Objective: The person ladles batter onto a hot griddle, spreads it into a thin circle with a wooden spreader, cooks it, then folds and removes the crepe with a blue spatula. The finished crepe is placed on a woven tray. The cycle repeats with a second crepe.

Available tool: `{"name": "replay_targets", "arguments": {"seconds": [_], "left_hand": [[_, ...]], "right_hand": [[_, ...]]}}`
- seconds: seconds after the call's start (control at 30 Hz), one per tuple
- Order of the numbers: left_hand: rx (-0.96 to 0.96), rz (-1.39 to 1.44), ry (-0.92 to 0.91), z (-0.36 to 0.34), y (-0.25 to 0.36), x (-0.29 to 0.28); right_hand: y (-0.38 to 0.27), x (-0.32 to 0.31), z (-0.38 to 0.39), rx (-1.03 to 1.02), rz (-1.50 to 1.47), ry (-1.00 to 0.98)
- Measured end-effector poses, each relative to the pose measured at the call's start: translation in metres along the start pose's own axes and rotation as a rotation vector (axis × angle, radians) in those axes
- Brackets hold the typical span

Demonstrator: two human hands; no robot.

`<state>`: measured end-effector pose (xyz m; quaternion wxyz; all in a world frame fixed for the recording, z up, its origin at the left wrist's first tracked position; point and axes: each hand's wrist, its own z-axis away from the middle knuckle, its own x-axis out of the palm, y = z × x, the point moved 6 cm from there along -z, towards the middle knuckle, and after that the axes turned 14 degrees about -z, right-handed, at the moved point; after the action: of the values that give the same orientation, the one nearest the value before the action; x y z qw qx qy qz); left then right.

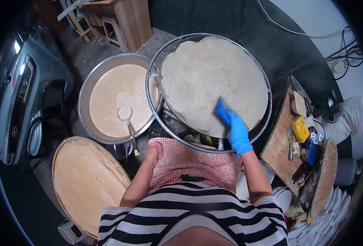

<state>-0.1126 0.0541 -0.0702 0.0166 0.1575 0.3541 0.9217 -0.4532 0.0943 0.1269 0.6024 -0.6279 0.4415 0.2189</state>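
My right hand, in a blue glove, is closed on a blue scraper, whose edge is on the pale batter layer covering a round griddle inside a metal ring. My left hand is bare and curled closed beside the red checked cloth at my front; what it holds, if anything, is hidden. Left of the griddle is a large metal pot of beige batter, with a ladle leaning in it.
A round tray with thin pale sheets lies at lower left. A scooter stands left, a wooden desk behind. At right are a cluttered board, a yellow pack, cables and stacked white items.
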Motion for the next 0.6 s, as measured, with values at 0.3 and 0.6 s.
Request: {"name": "replay_targets", "arguments": {"seconds": [0.3,0.6], "left_hand": [[0.008,-0.020,0.024,-0.001,-0.004,-0.001],[0.002,-0.044,0.008,-0.001,-0.002,0.000]], "right_hand": [[-0.022,0.060,0.004,-0.005,0.212,-0.128],[-0.044,-0.034,0.058,0.255,-0.394,0.014]]}}
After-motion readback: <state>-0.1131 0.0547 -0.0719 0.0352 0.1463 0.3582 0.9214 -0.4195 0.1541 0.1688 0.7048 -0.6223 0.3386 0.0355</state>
